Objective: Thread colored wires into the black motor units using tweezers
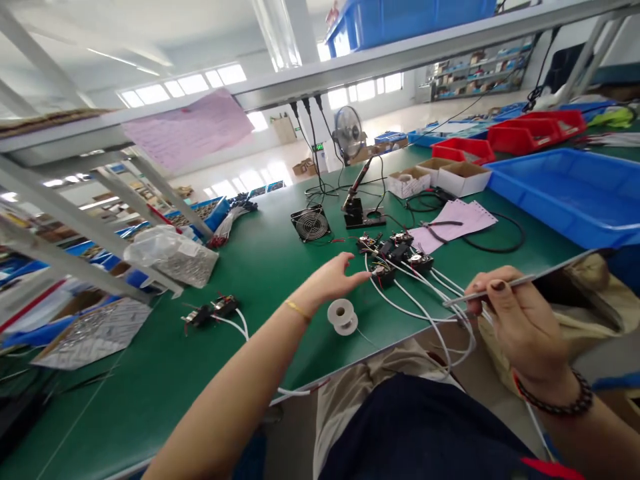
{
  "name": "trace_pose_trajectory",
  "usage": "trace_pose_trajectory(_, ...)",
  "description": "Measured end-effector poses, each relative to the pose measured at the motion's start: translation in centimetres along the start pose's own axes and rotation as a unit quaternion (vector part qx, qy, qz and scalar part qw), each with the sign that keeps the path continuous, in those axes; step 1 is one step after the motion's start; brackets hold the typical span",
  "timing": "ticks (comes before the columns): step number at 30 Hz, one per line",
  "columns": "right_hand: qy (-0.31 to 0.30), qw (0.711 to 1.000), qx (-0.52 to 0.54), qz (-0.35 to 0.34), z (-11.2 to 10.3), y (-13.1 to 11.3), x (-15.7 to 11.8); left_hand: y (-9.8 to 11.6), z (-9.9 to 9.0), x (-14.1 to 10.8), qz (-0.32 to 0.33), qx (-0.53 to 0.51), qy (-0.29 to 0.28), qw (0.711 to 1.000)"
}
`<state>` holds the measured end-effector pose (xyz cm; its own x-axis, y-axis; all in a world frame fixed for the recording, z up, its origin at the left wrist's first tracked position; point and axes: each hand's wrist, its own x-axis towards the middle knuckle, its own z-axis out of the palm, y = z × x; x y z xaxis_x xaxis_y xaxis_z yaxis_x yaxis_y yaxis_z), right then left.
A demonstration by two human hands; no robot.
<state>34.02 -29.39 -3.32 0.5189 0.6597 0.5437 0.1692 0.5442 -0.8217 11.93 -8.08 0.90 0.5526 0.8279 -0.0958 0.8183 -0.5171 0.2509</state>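
Observation:
My left hand [333, 277] reaches over the bench with thumb and fingers apart. Its fingertips are beside a cluster of small black electrical modules [383, 272] with coloured wires and white cables; whether they touch cannot be told. In my right hand [523, 320], at the bench's front edge, is a slim grey metal tool [525, 281] resembling tweezers, pinched between thumb and fingers. White cables [425, 313] run from the modules over the edge below that hand. A spool of thin wire [343, 317] stands just under my left wrist.
Two more modules [225, 305] lie at left on the green bench [270, 260]. Behind the cluster are a soldering iron [357, 187] in its stand and a small fan [311, 225]. At right are pink paper [445, 227], white boxes [463, 179] and a blue tray [565, 193].

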Motion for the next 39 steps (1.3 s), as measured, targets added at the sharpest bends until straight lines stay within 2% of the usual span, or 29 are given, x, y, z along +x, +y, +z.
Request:
trace_pose_trajectory(3,0.0,1.0,0.016,0.008,-0.5,-0.7,-0.1,5.3,2.6,3.2,0.004,0.008,-0.039,0.999)
trace_pose_trajectory(6,0.009,1.0,0.0,0.002,-1.3,-1.0,-0.1,7.1,3.4,4.0,0.0,0.003,-0.055,0.998)
trace_pose_trajectory(9,-0.002,1.0,-0.003,-0.013,-1.5,-1.1,-0.2,6.9,2.6,1.6,0.026,-0.038,-0.053,0.998)
trace_pose_trajectory(13,-0.049,0.999,-0.007,-0.007,-0.4,-1.1,-1.0,5.9,1.7,-4.9,0.079,-0.128,-0.051,0.987)
trace_pose_trajectory(17,-0.148,0.989,-0.004,-0.005,1.6,-1.4,-2.4,5.3,2.6,-11.1,0.106,-0.282,0.035,0.953)
trace_pose_trajectory(20,-0.208,0.978,-0.006,-0.023,2.7,-1.7,-3.1,5.2,3.4,-13.9,0.068,-0.347,0.064,0.933)
trace_pose_trajectory(24,-0.238,0.97,-0.008,-0.05,3.4,-2.1,-3.4,5.1,4.0,-15.3,0.051,-0.391,0.106,0.913)
trace_pose_trajectory(29,-0.253,0.964,-0.035,-0.078,3.9,-2.4,-3.3,5.0,4.2,-15.9,0.068,-0.372,0.157,0.912)
trace_pose_trajectory(36,-0.26,0.959,-0.043,-0.107,4.4,-2.6,-3.2,5.1,4.4,-16.3,0.069,-0.38,0.153,0.909)
trace_pose_trajectory(39,-0.256,0.964,-0.006,-0.065,4.3,-2.4,-3.4,5.1,4.5,-16.3,0.062,-0.392,0.144,0.906)
